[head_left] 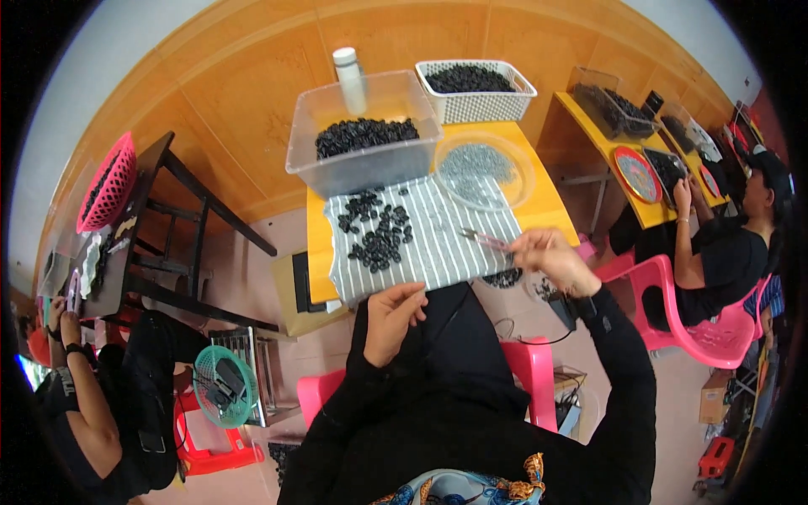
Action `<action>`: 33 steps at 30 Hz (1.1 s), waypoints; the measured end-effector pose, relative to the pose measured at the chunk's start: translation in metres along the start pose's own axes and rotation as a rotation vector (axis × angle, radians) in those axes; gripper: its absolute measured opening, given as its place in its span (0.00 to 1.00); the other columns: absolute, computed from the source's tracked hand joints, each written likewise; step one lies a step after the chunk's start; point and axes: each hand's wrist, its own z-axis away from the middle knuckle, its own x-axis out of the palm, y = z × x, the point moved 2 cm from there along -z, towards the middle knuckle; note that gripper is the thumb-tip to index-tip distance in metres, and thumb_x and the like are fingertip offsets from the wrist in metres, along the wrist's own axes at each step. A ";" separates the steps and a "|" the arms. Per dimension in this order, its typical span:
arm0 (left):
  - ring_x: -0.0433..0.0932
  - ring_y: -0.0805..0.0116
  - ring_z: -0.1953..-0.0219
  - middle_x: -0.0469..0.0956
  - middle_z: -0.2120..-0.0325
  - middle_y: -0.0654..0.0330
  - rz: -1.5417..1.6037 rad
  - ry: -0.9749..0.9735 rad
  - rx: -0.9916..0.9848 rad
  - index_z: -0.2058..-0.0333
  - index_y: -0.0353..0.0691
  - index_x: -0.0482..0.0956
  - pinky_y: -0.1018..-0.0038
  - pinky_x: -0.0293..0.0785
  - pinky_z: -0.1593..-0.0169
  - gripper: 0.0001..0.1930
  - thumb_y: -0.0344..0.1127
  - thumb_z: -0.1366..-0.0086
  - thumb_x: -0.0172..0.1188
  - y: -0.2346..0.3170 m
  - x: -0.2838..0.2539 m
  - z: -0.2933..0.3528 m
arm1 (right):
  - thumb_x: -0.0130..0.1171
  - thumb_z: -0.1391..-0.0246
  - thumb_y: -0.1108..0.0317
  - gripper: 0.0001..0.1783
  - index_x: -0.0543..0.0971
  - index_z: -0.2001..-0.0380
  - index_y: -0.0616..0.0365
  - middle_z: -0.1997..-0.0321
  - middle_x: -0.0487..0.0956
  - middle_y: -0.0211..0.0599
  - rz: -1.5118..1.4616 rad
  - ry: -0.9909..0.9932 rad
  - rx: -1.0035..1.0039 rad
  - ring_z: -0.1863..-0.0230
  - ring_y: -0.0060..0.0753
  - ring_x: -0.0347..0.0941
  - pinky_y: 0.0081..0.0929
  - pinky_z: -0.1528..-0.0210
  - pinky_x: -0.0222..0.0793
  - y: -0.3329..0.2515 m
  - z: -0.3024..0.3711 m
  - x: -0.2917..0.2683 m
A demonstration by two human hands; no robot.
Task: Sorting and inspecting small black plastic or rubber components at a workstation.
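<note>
My right hand (pixel 553 259) grips a pair of pink-handled tweezers (pixel 488 241), their metal tips just above the striped cloth. At the cloth's near edge is my left hand (pixel 394 321), thumb and fingertips pinched together; whatever may be between them is too small to make out. The grey-and-white striped cloth (pixel 446 257) covers the front of the yellow table. Small shiny black pieces (pixel 379 244) lie scattered over its left half. A round clear dish (pixel 528 187) of small silvery pieces (pixel 478 172) rests at the cloth's far right corner.
Behind the cloth stand a clear bin (pixel 362 178) of black pieces, a white bottle (pixel 349 80) and a white basket (pixel 480 108). One person sits at a dark table (pixel 118 269) on the left, another on a pink chair (pixel 715 337) at right.
</note>
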 end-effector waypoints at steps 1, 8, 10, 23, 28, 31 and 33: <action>0.74 0.78 0.77 0.78 0.73 0.61 0.007 0.034 -0.029 0.58 0.30 0.78 0.85 0.65 0.74 0.11 0.27 0.39 0.57 -0.002 -0.004 -0.001 | 0.55 0.54 0.82 0.08 0.79 0.69 0.62 0.73 0.77 0.27 0.019 0.142 -0.093 0.73 0.15 0.71 0.14 0.72 0.65 -0.020 -0.023 -0.005; 0.74 0.79 0.77 0.79 0.73 0.60 0.064 0.097 -0.002 0.58 0.30 0.78 0.85 0.65 0.74 0.11 0.27 0.40 0.57 -0.005 -0.019 -0.007 | 0.53 0.49 0.78 0.07 0.74 0.64 0.65 0.74 0.75 0.31 -0.125 0.460 -0.516 0.74 0.18 0.68 0.14 0.75 0.61 -0.135 -0.172 -0.061; 0.74 0.79 0.77 0.79 0.73 0.60 0.088 0.122 0.009 0.58 0.30 0.78 0.85 0.65 0.75 0.11 0.27 0.40 0.57 -0.011 -0.028 -0.009 | 0.53 0.49 0.76 0.04 0.75 0.69 0.63 0.75 0.75 0.30 0.021 0.388 -0.443 0.75 0.17 0.68 0.14 0.75 0.60 -0.118 -0.181 -0.038; 0.73 0.80 0.79 0.79 0.74 0.61 0.097 0.166 0.003 0.59 0.29 0.78 0.85 0.65 0.77 0.11 0.26 0.39 0.55 -0.026 -0.035 -0.013 | 0.60 0.59 0.77 0.21 0.76 0.56 0.59 0.53 0.73 0.46 1.154 -0.256 -0.527 0.59 0.47 0.71 0.35 0.57 0.69 -0.017 -0.140 0.149; 0.73 0.78 0.78 0.79 0.73 0.60 0.119 0.141 -0.015 0.59 0.30 0.78 0.84 0.66 0.76 0.10 0.27 0.38 0.55 -0.036 -0.036 -0.010 | 0.60 0.60 0.77 0.25 0.75 0.53 0.55 0.46 0.69 0.47 1.336 -0.331 -0.768 0.52 0.51 0.67 0.37 0.49 0.66 0.000 -0.145 0.174; 0.73 0.79 0.78 0.78 0.73 0.60 0.133 0.129 -0.039 0.59 0.30 0.78 0.84 0.66 0.76 0.10 0.27 0.38 0.56 -0.043 -0.039 -0.010 | 0.59 0.60 0.77 0.26 0.74 0.52 0.56 0.45 0.69 0.48 1.350 -0.384 -0.725 0.50 0.52 0.66 0.38 0.49 0.66 0.011 -0.128 0.163; 0.73 0.79 0.78 0.78 0.73 0.61 0.124 0.137 -0.039 0.59 0.30 0.78 0.84 0.66 0.76 0.10 0.27 0.38 0.56 -0.044 -0.041 -0.011 | 0.56 0.60 0.79 0.26 0.74 0.51 0.56 0.45 0.69 0.49 1.197 -0.329 -0.736 0.47 0.54 0.65 0.38 0.47 0.65 0.007 -0.113 0.152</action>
